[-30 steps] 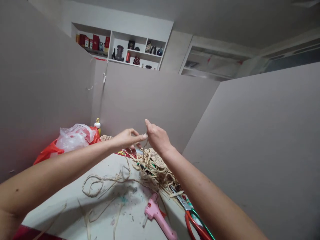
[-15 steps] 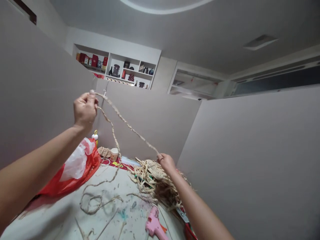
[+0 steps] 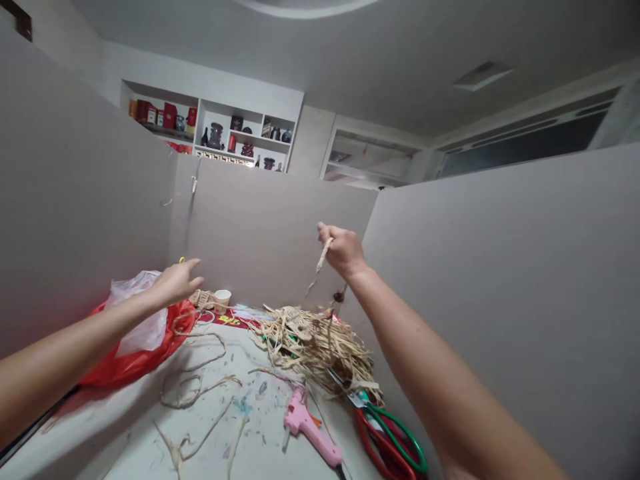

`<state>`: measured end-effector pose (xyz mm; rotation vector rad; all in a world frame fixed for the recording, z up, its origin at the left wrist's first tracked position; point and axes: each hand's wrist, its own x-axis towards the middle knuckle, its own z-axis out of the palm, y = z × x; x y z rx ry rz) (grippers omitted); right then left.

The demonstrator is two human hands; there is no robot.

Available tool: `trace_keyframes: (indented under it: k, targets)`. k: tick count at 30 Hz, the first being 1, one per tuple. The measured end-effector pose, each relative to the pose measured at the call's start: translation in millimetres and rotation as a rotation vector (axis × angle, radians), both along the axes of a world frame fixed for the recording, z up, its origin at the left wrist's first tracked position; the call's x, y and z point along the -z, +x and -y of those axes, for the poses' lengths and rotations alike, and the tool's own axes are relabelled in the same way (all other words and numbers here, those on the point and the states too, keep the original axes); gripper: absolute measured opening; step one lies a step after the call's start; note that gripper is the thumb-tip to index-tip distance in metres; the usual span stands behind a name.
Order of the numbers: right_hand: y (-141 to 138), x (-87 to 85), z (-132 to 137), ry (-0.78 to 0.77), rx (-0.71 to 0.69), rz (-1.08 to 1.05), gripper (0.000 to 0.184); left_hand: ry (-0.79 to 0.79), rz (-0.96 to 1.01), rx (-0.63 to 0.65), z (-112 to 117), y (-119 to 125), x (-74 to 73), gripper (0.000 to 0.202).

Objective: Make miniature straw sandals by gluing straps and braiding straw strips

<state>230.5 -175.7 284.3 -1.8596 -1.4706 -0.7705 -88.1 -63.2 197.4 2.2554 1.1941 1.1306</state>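
My right hand (image 3: 341, 249) is raised above the table and closed on a strand of twisted straw rope (image 3: 323, 262), which hangs down from the fist toward a heap of loose straw strips (image 3: 311, 343). My left hand (image 3: 176, 281) is stretched out to the left over a red and white plastic bag (image 3: 143, 337), fingers apart, holding nothing. More of the straw rope lies in loops (image 3: 189, 380) on the white table (image 3: 150, 440) below the left hand.
A pink glue gun (image 3: 309, 428) and scissors with red and green handles (image 3: 390, 433) lie at the front right. A paper cup (image 3: 221, 301) stands at the back. Grey partition boards (image 3: 500, 280) wall the table on three sides; shelves with ornaments (image 3: 215, 133) are beyond.
My left hand has let go of the rope and dropped from high up to the plastic bag. My right hand has risen from the straw heap, gripping a strand. The rope now lies slack.
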Motion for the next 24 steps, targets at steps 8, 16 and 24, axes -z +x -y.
trace_keyframes:
  k: [8, 16, 24]
  targets:
    - [-64, 37.0, 3, -0.189, -0.093, 0.297, 0.043, -0.480, 0.092, 0.726, 93, 103, -38.9, 0.043]
    - [-15, 88.7, 27, -0.190, -0.028, 0.267, 0.037, -0.218, 0.278, 0.530, 77, 88, -50.2, 0.025]
    - [41, 155.4, 34, -0.319, 0.040, 0.161, 0.037, -0.062, 0.644, 0.302, 57, 58, -56.0, 0.022]
